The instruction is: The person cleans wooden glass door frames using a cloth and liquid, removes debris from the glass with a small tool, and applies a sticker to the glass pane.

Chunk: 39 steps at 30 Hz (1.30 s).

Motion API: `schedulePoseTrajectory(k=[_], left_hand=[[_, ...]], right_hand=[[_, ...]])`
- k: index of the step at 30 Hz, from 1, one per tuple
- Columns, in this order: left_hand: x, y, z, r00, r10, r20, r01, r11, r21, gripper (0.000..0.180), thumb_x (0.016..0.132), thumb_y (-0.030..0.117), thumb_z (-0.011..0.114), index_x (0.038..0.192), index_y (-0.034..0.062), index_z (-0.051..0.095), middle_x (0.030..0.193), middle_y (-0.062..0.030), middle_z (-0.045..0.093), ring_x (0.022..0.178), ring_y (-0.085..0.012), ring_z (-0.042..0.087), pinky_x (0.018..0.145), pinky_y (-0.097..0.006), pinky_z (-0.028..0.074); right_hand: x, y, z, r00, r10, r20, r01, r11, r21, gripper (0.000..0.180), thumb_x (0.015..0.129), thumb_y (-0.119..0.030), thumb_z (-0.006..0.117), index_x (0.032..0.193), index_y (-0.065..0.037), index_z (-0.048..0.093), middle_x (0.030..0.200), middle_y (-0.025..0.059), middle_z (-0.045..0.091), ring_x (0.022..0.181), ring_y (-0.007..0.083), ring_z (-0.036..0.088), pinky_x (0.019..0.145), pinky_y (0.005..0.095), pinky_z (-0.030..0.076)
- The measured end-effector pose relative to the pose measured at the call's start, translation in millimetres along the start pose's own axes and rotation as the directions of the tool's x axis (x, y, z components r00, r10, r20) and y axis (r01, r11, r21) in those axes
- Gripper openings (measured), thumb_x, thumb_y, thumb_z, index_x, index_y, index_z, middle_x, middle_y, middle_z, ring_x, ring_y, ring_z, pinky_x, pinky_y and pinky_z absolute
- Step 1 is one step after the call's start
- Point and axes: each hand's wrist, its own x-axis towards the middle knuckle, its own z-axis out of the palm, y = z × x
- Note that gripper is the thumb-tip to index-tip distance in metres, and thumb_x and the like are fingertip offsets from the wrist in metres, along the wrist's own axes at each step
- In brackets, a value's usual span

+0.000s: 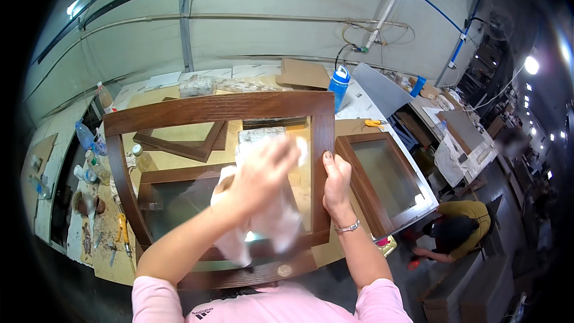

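Observation:
A brown wooden frame with an open middle stands tilted up in front of me, over the table. My right hand is closed round its right side piece, thumb up. Smeared by motion, my left hand is closed on a white cloth, which hangs down across the frame's opening. Its fingertips are too blurred to make out. Behind the lower part of the frame lies a brown frame with a glass panel, partly covered by my left arm and the cloth.
Another glass-panelled frame lies at the right, below yellow-handled pliers. A blue bottle stands behind. Several bottles and a yellow-handled tool are on the left. A co-worker in an olive top bends low at the right.

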Motion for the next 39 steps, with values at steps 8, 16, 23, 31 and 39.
schedulePoseTrajectory(k=[8, 16, 23, 31, 39], left_hand=[[-1, -41, -12, 1.000, -0.011, 0.010, 0.007, 0.956, 0.293, 0.040, 0.076, 0.004, 0.064, 0.116, 0.0031, 0.068, 0.118, -0.0121, 0.058, 0.101, -0.0284, 0.058, 0.088, -0.043, 0.046], [-143, -109, -159, 0.801, -0.475, -0.363, 0.584, 0.754, 0.302, 0.045, 0.075, -0.015, 0.054, 0.112, 0.0022, 0.072, 0.107, -0.0114, 0.061, 0.102, -0.0276, 0.060, 0.088, -0.037, 0.047], [-135, -103, -173, 0.727, -0.486, -0.486, 0.625, 0.761, 0.175, 0.046, 0.079, -0.017, 0.051, 0.117, 0.0016, 0.069, 0.108, -0.0100, 0.060, 0.099, -0.0246, 0.062, 0.088, -0.031, 0.048], [-45, -72, -89, 0.912, -0.375, -0.167, 0.382, 0.924, 0.010, 0.048, 0.072, -0.017, 0.058, 0.113, 0.0049, 0.070, 0.112, -0.0130, 0.061, 0.102, -0.0282, 0.063, 0.086, -0.034, 0.051], [-55, -41, -5, 0.917, -0.273, 0.290, 0.318, 0.940, -0.123, 0.029, 0.075, -0.006, 0.071, 0.102, 0.0061, 0.073, 0.106, -0.0115, 0.065, 0.096, -0.0299, 0.064, 0.081, -0.039, 0.053]], right_hand=[[10, 21, -5, 1.000, 0.013, 0.012, -0.013, 1.000, 0.013, 0.043, 0.098, -0.020, 0.060, 0.065, -0.011, 0.035, 0.065, -0.0060, 0.032, 0.062, 0.0068, 0.027, 0.052, 0.0307, 0.023], [5, 14, 2, 0.999, 0.044, 0.030, -0.044, 0.999, -0.002, 0.041, 0.100, -0.020, 0.057, 0.066, -0.010, 0.037, 0.067, -0.0066, 0.032, 0.065, 0.0064, 0.027, 0.055, 0.0296, 0.023], [6, 18, -5, 0.995, 0.064, 0.072, -0.069, 0.996, 0.062, 0.035, 0.103, -0.023, 0.053, 0.072, -0.007, 0.052, 0.072, -0.0059, 0.047, 0.068, 0.0055, 0.036, 0.061, 0.0268, 0.031], [-9, -3, -14, 0.982, 0.182, 0.053, -0.180, 0.983, -0.040, 0.038, 0.103, -0.024, 0.055, 0.069, -0.009, 0.047, 0.072, -0.0070, 0.039, 0.069, 0.0060, 0.031, 0.059, 0.0284, 0.028], [-27, 51, -40, 0.910, 0.413, -0.034, -0.414, 0.907, -0.077, 0.036, 0.103, -0.025, 0.054, 0.073, -0.005, 0.053, 0.070, -0.0055, 0.043, 0.066, 0.0066, 0.035, 0.057, 0.0292, 0.032]])
